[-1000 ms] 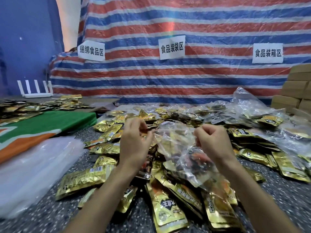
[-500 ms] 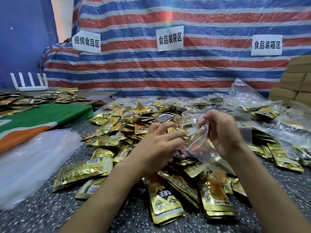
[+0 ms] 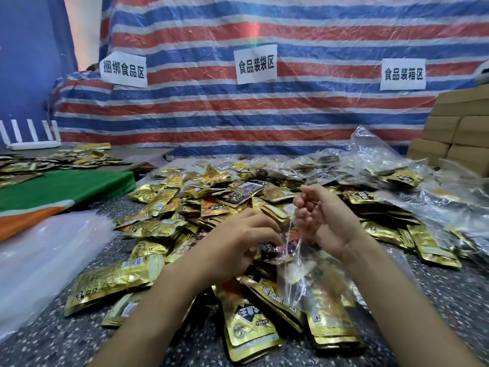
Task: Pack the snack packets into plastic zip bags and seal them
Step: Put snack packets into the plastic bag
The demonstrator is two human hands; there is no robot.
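Below right hand [image 3: 326,221], zip bag [image 3: 292,268] hangs pinched; left hand [image 3: 238,241] touching.

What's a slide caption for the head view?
Left hand holds a dark packet at the clear zip bag pinched by the right hand, above gold snack packets.

Right hand [image 3: 326,221] gripping zip bag [image 3: 296,271], left hand [image 3: 235,242] on packets [image 3: 248,329]

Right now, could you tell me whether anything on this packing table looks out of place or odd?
Nothing looks damaged. The snack packets lie in a loose, unsorted heap, and the right hand pinches the clear zip bag normally. Only the white router at the far left seems out of place among packing goods.
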